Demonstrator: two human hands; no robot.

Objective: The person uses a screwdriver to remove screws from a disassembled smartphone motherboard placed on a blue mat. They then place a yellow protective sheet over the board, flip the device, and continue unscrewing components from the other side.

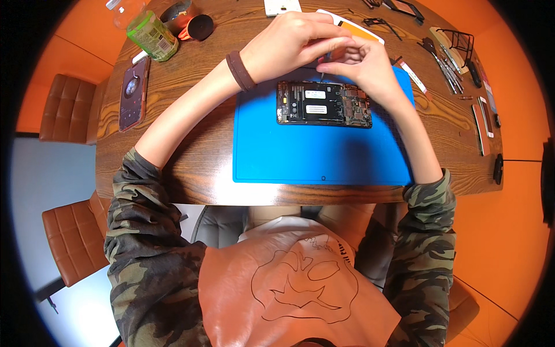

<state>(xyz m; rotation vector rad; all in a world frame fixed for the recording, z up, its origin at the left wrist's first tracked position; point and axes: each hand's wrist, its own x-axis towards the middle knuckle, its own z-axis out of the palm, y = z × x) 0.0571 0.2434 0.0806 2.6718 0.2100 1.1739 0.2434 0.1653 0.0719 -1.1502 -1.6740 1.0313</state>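
Observation:
An opened phone, its black inner frame and circuit board showing, lies flat on a blue work mat. Just past its far edge, my right hand pinches a slim screwdriver whose thin shaft points down. Most of the handle is hidden by fingers. My left hand reaches in from the left, a dark band on its wrist. Its fingers are closed and meet the right fingertips above the tool; what sits between them is hidden.
A phone in a reddish case lies at the left, near a green-labelled jar and a dark cup. Several screwdrivers and tweezers are at the far right, with more phones beside the table's right edge. Brown chairs stand left.

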